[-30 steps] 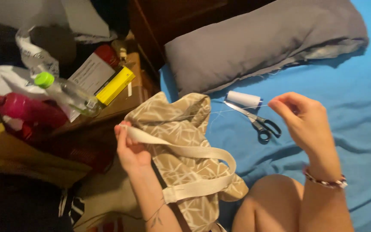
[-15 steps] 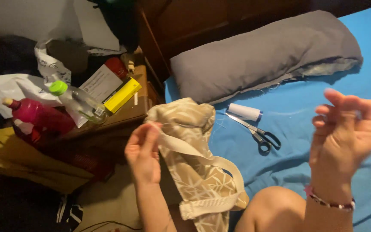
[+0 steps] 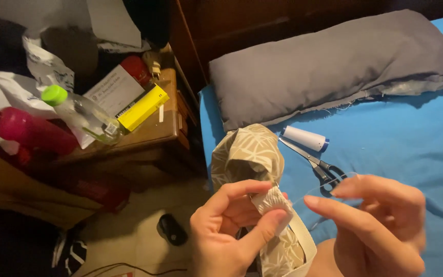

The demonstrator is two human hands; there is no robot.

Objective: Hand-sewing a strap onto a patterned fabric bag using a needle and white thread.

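Head view, looking down over the bed [image 3: 416, 138]. Your left hand [image 3: 229, 231] pinches a folded corner of the patterned beige bag [image 3: 249, 154] between thumb and forefinger, its fingers [image 3: 237, 192] clenched on the pale webbing at the fold. Your right hand [image 3: 380, 225] sits just beside it, thumb and forefinger closed on what appears to be a fine thread [image 3: 316, 191] running back to the fold; the strand is faint and no needle can be made out for certain. The bag rises from your lap between both hands, its cream strap [image 3: 303, 241] trailing below.

Behind the hands, on the blue sheet, lie the scissors [image 3: 319, 166] and, touching their blade tips, a white thread spool [image 3: 306, 138]; a grey pillow [image 3: 334, 66] lies beyond. To the left, the wooden desk [image 3: 149, 136] carries a clear bottle with a green cap [image 3: 80, 113], a pink bottle [image 3: 26, 131] and a yellow box [image 3: 142, 107].

To work this stitch well, keep the left pinch firm so the layers stay aligned, draw the thread out steadily along its own line, not sideways, and stop once the slack is gone, lest the fabric pucker. Keep the loose length clear of the strap.
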